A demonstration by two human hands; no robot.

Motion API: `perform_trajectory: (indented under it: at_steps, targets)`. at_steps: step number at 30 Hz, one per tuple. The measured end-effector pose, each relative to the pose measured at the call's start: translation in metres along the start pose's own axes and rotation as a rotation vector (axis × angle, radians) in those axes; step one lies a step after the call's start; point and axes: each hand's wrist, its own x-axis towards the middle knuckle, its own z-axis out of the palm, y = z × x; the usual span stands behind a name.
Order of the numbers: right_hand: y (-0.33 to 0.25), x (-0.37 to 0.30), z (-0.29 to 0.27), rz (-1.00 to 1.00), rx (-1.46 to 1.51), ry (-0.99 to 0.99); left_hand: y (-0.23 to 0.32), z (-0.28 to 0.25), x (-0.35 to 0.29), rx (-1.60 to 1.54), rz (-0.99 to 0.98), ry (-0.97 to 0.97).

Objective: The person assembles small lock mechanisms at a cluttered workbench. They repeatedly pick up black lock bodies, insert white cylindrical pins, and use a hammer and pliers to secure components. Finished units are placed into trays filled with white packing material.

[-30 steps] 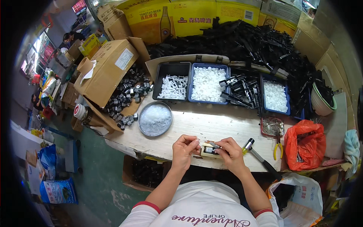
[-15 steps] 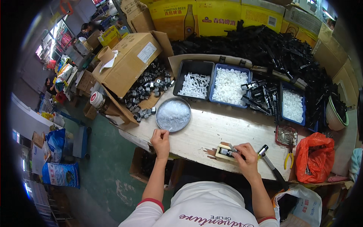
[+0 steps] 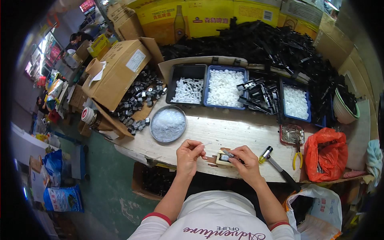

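My left hand (image 3: 189, 157) is pinched at the front of the bench, with a tiny translucent plastic piece (image 3: 207, 144) sticking out past its fingertips. To its right sits a small cream block (image 3: 221, 161) with a black part (image 3: 225, 157) set in it. My right hand (image 3: 245, 161) is closed over the right end of that block, gripping a slim grey piece (image 3: 228, 153) that slants over the black part. The fingers hide the rest of that piece. A round metal tray (image 3: 185, 129) of clear small pieces lies beyond my left hand.
Bins of white parts (image 3: 227, 85) stand behind, beside a heap of black parts (image 3: 276, 52). A carton (image 3: 116, 76) spills metal-coloured pieces at left. A hammer (image 3: 283, 173), yellow-handled pliers (image 3: 297, 159) and a red plastic bag (image 3: 326, 154) lie at right.
My left hand has left the round tray's near edge and come right, toward the cream block, with the translucent piece. My right hand stays at the block. The whole view has shifted slightly.
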Motion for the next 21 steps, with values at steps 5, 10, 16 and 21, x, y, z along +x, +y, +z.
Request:
perform_trajectory:
  at_steps: [5,10,16,21]
  targets:
    - [-0.002,0.001,-0.005,0.031,0.020,0.011,-0.014,0.016,-0.007,-0.015,-0.090,-0.075]
    - [0.003,0.000,-0.006,0.004,0.030,0.008,-0.018,0.021,-0.011,0.023,-0.103,-0.091]
    - [0.009,-0.003,-0.013,-0.109,-0.157,0.008,-0.012,0.020,-0.011,0.260,-0.023,-0.193]
    - [0.000,-0.005,-0.029,-0.247,-0.358,-0.049,-0.006,0.026,-0.009,0.614,0.307,-0.440]
